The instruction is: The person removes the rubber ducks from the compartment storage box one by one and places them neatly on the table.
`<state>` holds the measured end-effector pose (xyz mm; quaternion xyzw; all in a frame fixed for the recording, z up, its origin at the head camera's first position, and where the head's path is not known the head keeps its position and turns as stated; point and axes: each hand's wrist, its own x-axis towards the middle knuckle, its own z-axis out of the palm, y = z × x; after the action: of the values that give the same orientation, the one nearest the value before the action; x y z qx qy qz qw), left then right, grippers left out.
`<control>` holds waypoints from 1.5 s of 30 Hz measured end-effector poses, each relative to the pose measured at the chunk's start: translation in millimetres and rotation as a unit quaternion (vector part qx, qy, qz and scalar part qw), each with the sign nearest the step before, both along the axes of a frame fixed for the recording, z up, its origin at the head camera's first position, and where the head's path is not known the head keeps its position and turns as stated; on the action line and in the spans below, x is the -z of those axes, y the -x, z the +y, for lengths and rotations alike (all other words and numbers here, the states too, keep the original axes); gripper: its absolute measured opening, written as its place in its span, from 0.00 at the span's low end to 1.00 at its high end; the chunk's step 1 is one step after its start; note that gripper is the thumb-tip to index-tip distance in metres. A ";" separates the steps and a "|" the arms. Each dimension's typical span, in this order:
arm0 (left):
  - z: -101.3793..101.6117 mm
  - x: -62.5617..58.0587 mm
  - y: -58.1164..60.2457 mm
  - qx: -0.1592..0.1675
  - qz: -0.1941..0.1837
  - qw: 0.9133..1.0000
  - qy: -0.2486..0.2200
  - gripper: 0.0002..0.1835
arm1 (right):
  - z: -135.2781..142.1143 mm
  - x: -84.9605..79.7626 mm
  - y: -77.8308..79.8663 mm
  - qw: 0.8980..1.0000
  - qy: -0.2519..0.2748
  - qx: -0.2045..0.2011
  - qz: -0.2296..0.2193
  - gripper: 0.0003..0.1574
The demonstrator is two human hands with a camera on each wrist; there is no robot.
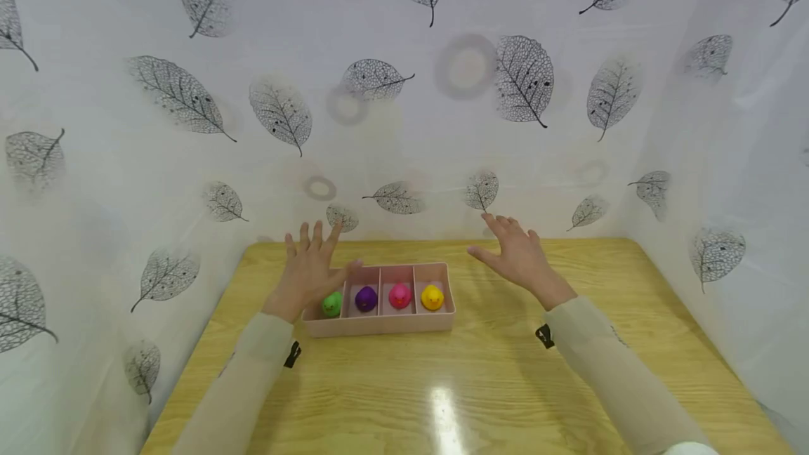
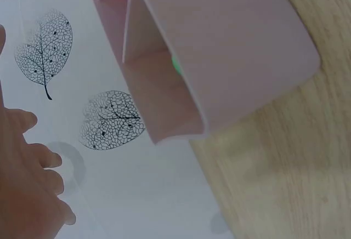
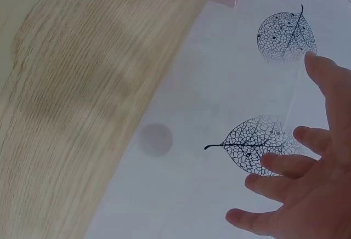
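Observation:
A pink box (image 1: pixel 379 327) with several compartments stands on the table, one small rubber duck in each. From left to right sit a green duck (image 1: pixel 331 305), a purple duck (image 1: pixel 366 299), a pink duck (image 1: pixel 399 295) and a yellow duck (image 1: pixel 432 297). My left hand (image 1: pixel 310 276) is raised with spread fingers and hides the box's left end in the head view; it holds nothing. To the right of the box, apart from it, my right hand (image 1: pixel 521 258) hovers with its fingers extended, also holding nothing.
The wooden table (image 1: pixel 379 385) extends around the box. A white curtain (image 1: pixel 404 146) printed with dark leaves rises behind the table's back edge and along both sides. Each sleeve has a black strap; one strap (image 1: pixel 545 335) shows at the right wrist.

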<state>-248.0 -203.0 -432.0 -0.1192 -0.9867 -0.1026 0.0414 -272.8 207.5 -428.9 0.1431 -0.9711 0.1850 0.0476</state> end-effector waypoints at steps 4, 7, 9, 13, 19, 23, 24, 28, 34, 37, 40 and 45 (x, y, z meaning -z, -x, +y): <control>-5.5 3.2 -5.0 0.001 0.007 1.000 -0.008 0.50 | -4.0 0.5 -0.8 0.999 0.048 -0.025 0.006 0.49; -9.5 5.5 -8.1 0.003 0.012 1.000 -0.005 0.48 | -7.9 1.2 -2.2 0.995 0.086 -0.037 0.013 0.41; -11.4 6.8 -9.5 0.003 0.010 1.000 -0.002 0.48 | -11.1 2.1 -2.9 0.993 0.109 -0.042 0.022 0.36; -14.6 10.4 -12.3 0.002 0.001 1.000 -0.008 0.50 | -18.7 4.2 -3.7 0.988 0.149 -0.043 0.023 0.30; -21.0 20.5 -16.6 0.003 -0.009 1.000 -0.022 0.50 | -25.7 7.2 -6.3 0.979 0.197 -0.060 -0.013 0.28; -25.1 29.8 -20.1 0.000 -0.016 1.000 -0.025 0.50 | -29.9 12.4 -7.3 0.974 0.209 -0.078 -0.026 0.28; -26.2 32.3 -21.3 0.001 -0.017 1.000 -0.026 0.50 | -31.1 13.8 -7.4 0.974 0.211 -0.081 -0.028 0.28; -30.4 41.8 -26.5 0.007 -0.016 0.999 -0.037 0.49 | -36.1 18.0 -9.2 0.974 0.206 -0.090 -0.032 0.27; -35.3 53.1 -33.6 0.016 -0.003 0.999 -0.041 0.49 | -41.0 26.4 -10.4 0.977 0.186 -0.102 -0.031 0.28; -37.8 57.1 -36.7 0.021 0.004 0.999 -0.037 0.49 | -43.2 29.5 -10.6 0.976 0.184 -0.112 -0.034 0.29; -40.8 60.2 -39.9 0.021 0.007 0.999 -0.040 0.49 | -46.5 31.5 -11.5 0.975 0.185 -0.117 -0.041 0.29; -44.8 64.1 -44.3 0.017 0.003 0.999 -0.037 0.50 | -52.7 35.9 -13.7 0.974 0.175 -0.133 -0.044 0.27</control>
<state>-203.8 -247.8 -496.1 -0.1350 -0.9798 -0.1395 0.0474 -259.1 154.8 -464.8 0.2523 -0.8969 0.3631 0.0039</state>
